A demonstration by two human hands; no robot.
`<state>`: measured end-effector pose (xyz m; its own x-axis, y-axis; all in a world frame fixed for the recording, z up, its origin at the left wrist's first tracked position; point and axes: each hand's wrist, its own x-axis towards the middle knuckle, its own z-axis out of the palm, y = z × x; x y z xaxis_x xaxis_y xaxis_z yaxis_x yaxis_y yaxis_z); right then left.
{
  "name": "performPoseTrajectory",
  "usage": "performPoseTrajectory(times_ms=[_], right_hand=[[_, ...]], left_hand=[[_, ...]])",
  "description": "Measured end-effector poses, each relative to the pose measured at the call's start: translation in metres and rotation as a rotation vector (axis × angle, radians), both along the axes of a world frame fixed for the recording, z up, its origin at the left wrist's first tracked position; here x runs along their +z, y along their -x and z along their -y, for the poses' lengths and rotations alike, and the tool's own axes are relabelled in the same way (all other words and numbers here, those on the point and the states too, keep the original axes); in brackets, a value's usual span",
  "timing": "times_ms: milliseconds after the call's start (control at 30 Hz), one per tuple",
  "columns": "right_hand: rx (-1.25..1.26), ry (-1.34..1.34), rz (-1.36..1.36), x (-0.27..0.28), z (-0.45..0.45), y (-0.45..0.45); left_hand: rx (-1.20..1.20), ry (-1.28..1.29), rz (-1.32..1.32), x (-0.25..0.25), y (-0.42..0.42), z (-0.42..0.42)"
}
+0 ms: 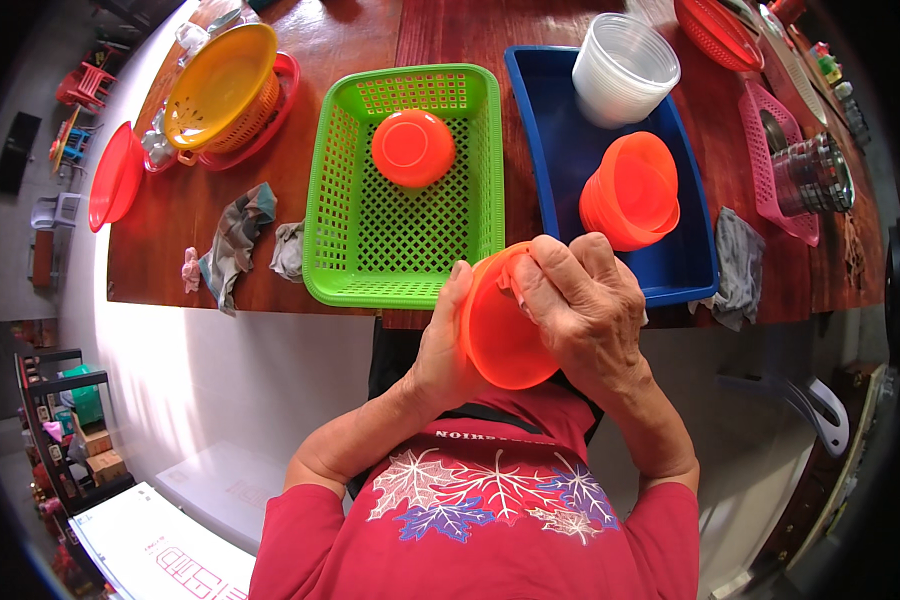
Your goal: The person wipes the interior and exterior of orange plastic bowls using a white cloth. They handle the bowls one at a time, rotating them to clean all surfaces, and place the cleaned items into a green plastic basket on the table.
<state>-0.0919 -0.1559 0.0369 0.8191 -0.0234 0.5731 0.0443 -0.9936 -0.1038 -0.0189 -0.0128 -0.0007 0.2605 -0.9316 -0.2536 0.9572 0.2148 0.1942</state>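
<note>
My left hand (450, 345) holds an orange plastic bowl (506, 337) from its left side, above the table's front edge. At the bowl's right rim is my right hand (589, 307), its fingers pinching a piece of cloth against the inner wall; the cloth is mostly hidden. Another orange bowl (413, 148) lies upside down in a green plastic basket (405, 300). Nested orange bowls (630, 192) rest tilted in a blue plastic tray (559, 195), below a stack of clear plastic containers (625, 70).
Yellow and red colanders (221, 86) stand at the back left, with a red basin (115, 178) nearby. Cloths (240, 244) lie left of the basket, and a grey cloth (740, 262) lies right of the tray. A pink basket (769, 176) holds stacked metal bowls (810, 176).
</note>
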Motion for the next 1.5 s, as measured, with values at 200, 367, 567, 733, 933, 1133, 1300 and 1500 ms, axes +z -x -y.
performPoseTrajectory(times_ms=[200, 367, 567, 733, 933, 1133, 1300, 1500], right_hand=[[-0.032, -0.016, -0.151, 0.006, -0.001, 0.011], [-0.02, -0.294, -0.167, 0.008, -0.004, 0.015], [-0.063, -0.26, -0.173, 0.002, -0.01, 0.005], [0.093, -0.689, -0.203, 0.0, -0.001, 0.017], [0.068, -1.607, -0.322, 0.001, 0.023, 0.047], [0.112, -1.883, -0.143, -0.009, 0.03, 0.063], [-0.022, -1.691, 0.018, -0.01, 0.028, 0.067], [0.135, -1.429, -0.015, -0.008, -0.001, 0.041]], left_hand=[[0.032, -0.025, 0.067, -0.002, 0.001, 0.001], [0.048, 0.035, 0.06, -0.012, -0.006, -0.001], [0.121, -0.003, 0.138, -0.001, -0.003, 0.008], [0.122, 0.088, 0.062, -0.012, -0.011, 0.002], [0.193, -0.237, 0.23, 0.007, -0.017, -0.001], [0.329, -0.343, 0.375, 0.015, -0.019, -0.004], [0.421, -0.396, 0.432, 0.028, -0.014, -0.006], [0.229, -0.295, 0.301, 0.021, 0.005, 0.006]])
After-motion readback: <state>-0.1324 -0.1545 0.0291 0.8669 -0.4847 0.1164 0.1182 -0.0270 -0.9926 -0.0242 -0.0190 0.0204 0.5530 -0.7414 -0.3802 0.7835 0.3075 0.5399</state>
